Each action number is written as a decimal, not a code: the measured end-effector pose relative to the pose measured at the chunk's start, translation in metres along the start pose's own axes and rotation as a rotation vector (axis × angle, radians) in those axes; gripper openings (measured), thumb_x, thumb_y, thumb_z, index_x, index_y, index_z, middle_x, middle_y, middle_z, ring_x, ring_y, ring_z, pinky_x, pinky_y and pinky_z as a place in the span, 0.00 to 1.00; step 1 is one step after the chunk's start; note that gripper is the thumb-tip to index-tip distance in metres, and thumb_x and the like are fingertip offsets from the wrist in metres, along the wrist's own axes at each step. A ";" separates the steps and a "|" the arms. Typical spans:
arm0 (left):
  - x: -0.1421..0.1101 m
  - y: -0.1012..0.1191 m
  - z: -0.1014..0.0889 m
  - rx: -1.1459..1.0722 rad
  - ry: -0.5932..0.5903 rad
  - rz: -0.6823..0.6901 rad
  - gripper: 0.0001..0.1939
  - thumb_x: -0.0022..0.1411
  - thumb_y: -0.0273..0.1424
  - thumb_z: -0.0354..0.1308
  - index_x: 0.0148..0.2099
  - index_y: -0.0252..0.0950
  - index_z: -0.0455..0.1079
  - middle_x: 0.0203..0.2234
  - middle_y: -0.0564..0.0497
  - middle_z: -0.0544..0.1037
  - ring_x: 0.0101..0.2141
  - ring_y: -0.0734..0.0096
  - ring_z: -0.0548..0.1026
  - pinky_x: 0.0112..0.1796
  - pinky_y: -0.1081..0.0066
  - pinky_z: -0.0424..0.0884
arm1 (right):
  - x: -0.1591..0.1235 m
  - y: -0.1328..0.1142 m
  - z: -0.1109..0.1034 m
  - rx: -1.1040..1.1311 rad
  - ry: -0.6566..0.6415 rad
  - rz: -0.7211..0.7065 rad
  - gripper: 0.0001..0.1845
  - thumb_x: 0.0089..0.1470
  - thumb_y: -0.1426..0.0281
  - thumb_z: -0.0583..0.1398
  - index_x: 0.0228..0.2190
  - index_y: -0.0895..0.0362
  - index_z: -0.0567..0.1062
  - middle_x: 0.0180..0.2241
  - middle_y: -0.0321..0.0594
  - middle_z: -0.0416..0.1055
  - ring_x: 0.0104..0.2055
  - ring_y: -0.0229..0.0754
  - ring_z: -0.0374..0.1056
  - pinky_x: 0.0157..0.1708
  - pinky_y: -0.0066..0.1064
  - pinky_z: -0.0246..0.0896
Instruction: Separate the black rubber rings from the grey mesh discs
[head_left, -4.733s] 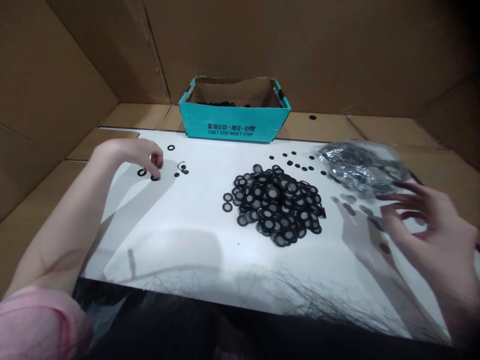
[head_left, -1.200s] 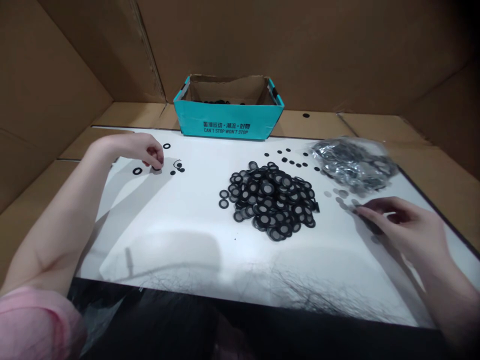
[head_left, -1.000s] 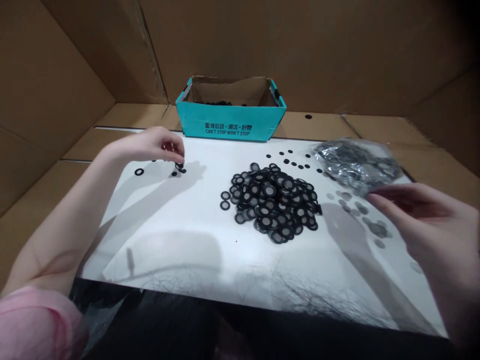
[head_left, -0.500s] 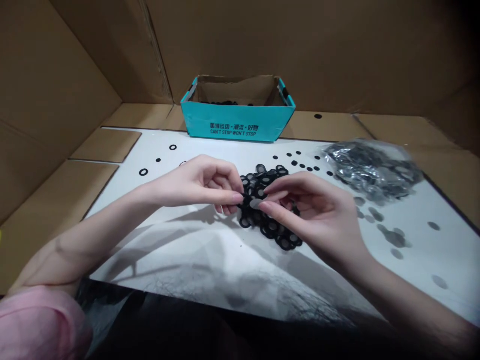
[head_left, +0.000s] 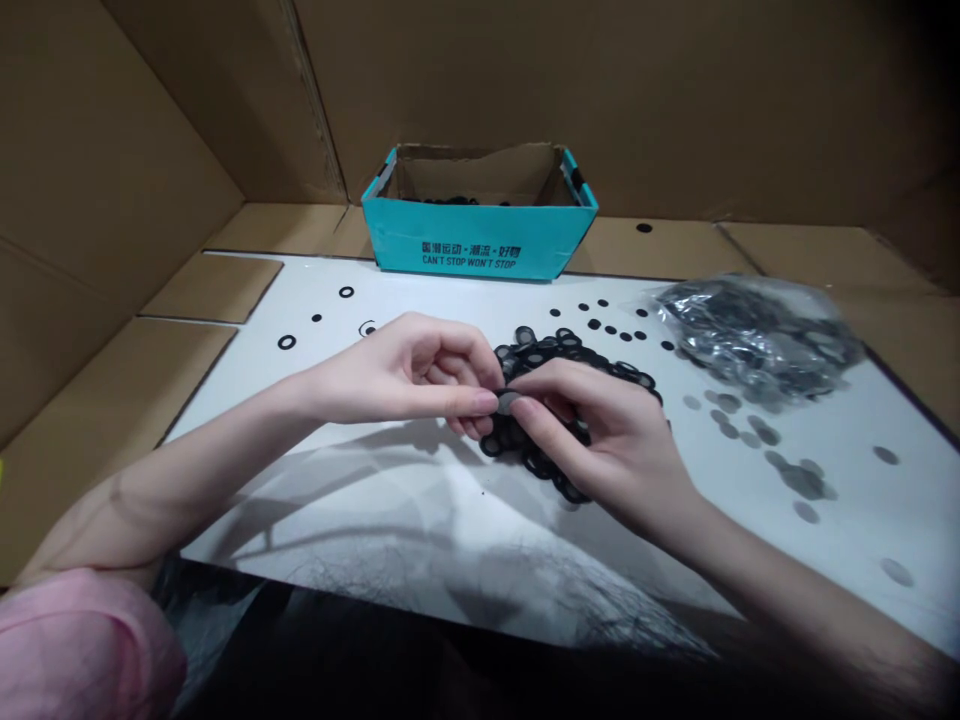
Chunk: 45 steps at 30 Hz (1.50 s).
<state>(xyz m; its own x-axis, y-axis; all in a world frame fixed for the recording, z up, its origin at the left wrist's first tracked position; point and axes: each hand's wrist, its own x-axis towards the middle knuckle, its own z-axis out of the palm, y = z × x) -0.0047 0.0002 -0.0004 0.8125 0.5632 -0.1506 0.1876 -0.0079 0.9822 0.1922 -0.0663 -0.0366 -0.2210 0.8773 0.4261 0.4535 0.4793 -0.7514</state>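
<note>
My left hand (head_left: 424, 375) pinches a black ring between thumb and forefinger, its other fingers curled. At the same spot my right hand (head_left: 600, 425) holds a small grey disc (head_left: 508, 402) by thumb and forefinger. The disc lies against the black ring, whose dark edge shows above it; whether it sits fully inside I cannot tell. Just below and behind both hands lies a pile of black rings with grey centres (head_left: 536, 352), partly hidden by my right hand.
A turquoise box (head_left: 480, 238) with dark pieces inside stands at the back. At right lies a clear plastic bag (head_left: 757, 335) of dark pieces, with loose grey discs (head_left: 806, 478) before it. Small black discs (head_left: 594, 324) and black rings (head_left: 286, 342) are scattered about. Cardboard walls surround the white tabletop (head_left: 420, 490).
My right hand has moved left, bringing the grey disc from a small gap away up against the black ring at my left fingertips. My left hand has shifted slightly right.
</note>
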 end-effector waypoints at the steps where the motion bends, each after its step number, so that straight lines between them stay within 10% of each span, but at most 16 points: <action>1: 0.000 0.000 0.001 0.015 0.007 -0.004 0.03 0.61 0.26 0.60 0.38 0.30 0.69 0.28 0.49 0.80 0.30 0.72 0.80 0.33 0.77 0.78 | 0.001 0.001 0.000 -0.019 -0.019 -0.037 0.06 0.57 0.73 0.59 0.29 0.56 0.75 0.25 0.36 0.73 0.25 0.34 0.66 0.25 0.27 0.61; 45: 0.001 0.007 0.000 0.259 0.008 -0.014 0.07 0.57 0.29 0.61 0.28 0.31 0.70 0.18 0.54 0.72 0.20 0.81 0.69 0.21 0.82 0.64 | 0.005 -0.001 0.009 -0.042 0.062 -0.199 0.10 0.57 0.77 0.57 0.25 0.54 0.67 0.21 0.35 0.66 0.24 0.35 0.60 0.23 0.31 0.55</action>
<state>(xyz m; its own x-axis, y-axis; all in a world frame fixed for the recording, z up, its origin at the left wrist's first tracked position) -0.0026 0.0007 0.0061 0.8046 0.5713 -0.1619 0.3347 -0.2111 0.9184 0.1829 -0.0627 -0.0382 -0.2571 0.7611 0.5955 0.4424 0.6405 -0.6277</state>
